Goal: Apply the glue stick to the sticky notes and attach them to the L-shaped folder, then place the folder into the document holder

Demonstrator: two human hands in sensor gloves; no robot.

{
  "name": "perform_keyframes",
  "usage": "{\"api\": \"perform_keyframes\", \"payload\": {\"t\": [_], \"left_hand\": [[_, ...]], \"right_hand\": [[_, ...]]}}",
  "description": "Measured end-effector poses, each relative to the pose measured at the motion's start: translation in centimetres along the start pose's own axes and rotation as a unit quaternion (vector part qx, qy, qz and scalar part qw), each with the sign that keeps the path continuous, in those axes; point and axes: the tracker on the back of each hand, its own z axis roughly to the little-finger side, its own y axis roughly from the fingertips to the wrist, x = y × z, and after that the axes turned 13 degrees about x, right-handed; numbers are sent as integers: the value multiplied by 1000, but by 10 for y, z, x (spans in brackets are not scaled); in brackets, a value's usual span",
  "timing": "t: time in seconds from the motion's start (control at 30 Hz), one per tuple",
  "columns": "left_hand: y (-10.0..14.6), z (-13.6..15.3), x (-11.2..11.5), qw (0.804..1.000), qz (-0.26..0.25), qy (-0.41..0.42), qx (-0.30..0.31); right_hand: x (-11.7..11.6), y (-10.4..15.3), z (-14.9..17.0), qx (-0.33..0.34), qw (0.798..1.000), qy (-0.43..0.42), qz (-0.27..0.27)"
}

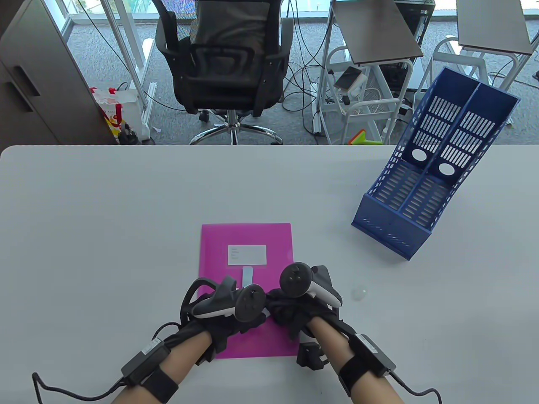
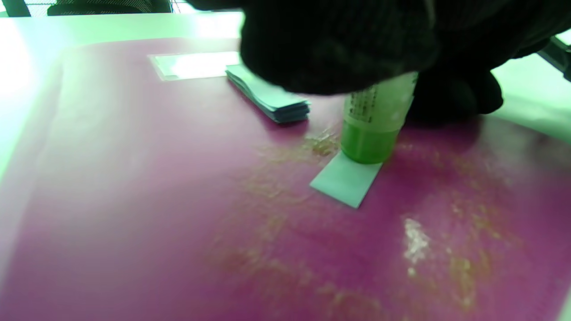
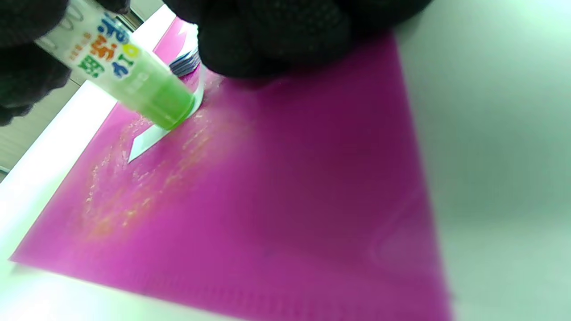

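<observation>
The glue stick (image 2: 372, 129) is pressing on a single sticky note (image 2: 347, 180) lying on the pink folder (image 1: 236, 235), near the folder's white label (image 1: 247, 255). Which of the hands (image 1: 229, 309) is gripping it, I cannot tell. The note could slide or crumple if dragged unpinned.

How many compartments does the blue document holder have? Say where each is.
2. Both sit in the document holder on the table's far right: the left compartment and the right compartment, side by side, split by a divider. Neither holds anything visible.
</observation>
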Motion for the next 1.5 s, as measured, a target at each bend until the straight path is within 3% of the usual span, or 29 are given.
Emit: {"api": "perform_keyframes", "payload": {"t": [0.17,0.33,0.43,0.57,0.77,0.83,0.93,1.03,1.13,1.4,1.5], "left_hand": [[2,-1,1,1000,-14,-1,-3],[21,10,0,998,53,-15,-7],[29,14,4,1000,28,-6,0],[15,7,4,1000,-18,5,10],[-8,0,-2,1000,-15,11,-8],[-8,-2,-1,1000,-13,5,-8],[-3,-3,-4,999,40,-21,-9],[16,7,0,999,39,-25,-11],[29,12,7,1000,-8,-5,1],[3,4,2,999,-38,1,-9],[5,3,1,1000,-3,-5,-4]], "right_hand": [[-1,0,-1,-6,1000,11,6],[-1,1,-1,-7,1000,15,12],[-1,0,0,-6,1000,14,11],[-1,0,0,-6,1000,11,9],[0,0,2,-5,1000,8,11],[0,0,2,-6,1000,7,12],[-1,2,0,-5,1000,19,18],[-1,2,1,-4,1000,16,19],[-1,2,1,-5,1000,12,18],[-1,2,2,-7,1000,11,19],[-1,2,2,-5,1000,11,20]]}}
